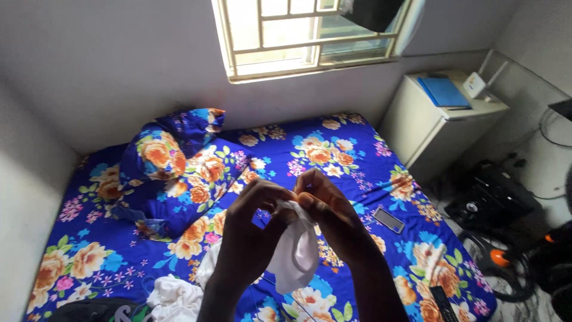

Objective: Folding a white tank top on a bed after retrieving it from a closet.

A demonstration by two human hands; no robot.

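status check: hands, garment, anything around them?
Left hand and right hand both pinch white garment at its top edge. Garment hangs above floral bed. Phone lies apart, right.

place: home bedroom | cues: floral-sheeted bed (333, 155), pillows (173, 161), barred window (298, 36)

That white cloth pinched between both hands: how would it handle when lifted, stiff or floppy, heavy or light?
Probably floppy: the white cloth hangs in soft folds below the left hand and right hand. Likely light, since fingertips alone pinch its top edge. Unlikely to slip or roll; it would drape onto the floral bedsheet.
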